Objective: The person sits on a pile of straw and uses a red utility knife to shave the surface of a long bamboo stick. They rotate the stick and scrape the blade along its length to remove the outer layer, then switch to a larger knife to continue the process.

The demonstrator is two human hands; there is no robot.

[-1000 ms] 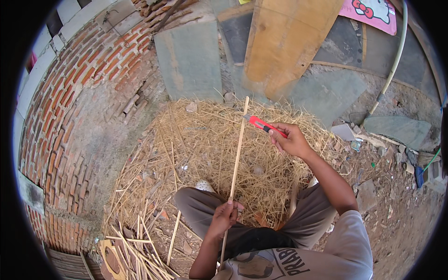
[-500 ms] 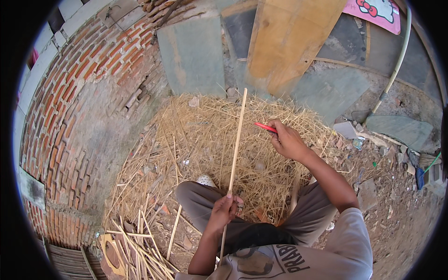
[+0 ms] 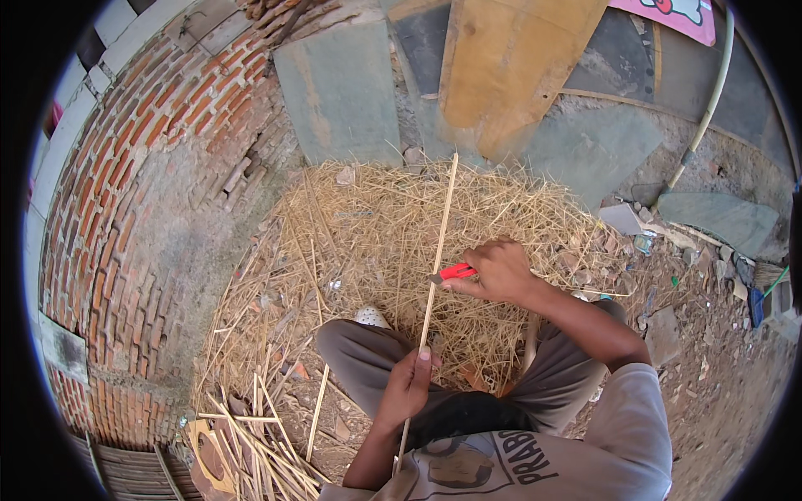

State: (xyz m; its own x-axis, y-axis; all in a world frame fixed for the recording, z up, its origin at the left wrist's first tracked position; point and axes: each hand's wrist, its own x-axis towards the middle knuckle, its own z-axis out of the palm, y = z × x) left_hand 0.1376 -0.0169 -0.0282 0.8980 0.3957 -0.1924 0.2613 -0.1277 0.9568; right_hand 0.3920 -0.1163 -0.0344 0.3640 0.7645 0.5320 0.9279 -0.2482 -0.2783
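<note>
My left hand [image 3: 407, 386] is closed round the lower part of a long, thin bamboo strip [image 3: 443, 221]. The strip slants up and away from my lap, its lower end running back beside my left forearm. In my right hand [image 3: 499, 271] is a red-handled knife [image 3: 458, 271], gripped with the fingers wrapped over it. Its short dark blade lies at the strip, partway up and above my left hand. Whether the edge bites into the bamboo I cannot tell.
Pale shavings [image 3: 359, 217] cover the ground before my crossed legs. A bundle of cut strips [image 3: 259, 451] lies at my lower left. A brick wall [image 3: 109, 250] rises on the left; grey and wooden boards [image 3: 510, 75] lean at the back. Rubble [image 3: 668, 301] lies right.
My right hand has come down and nearer with the knife, bringing the blade to the strip. The strip's upper end has shifted slightly right; my left hand still holds it.
</note>
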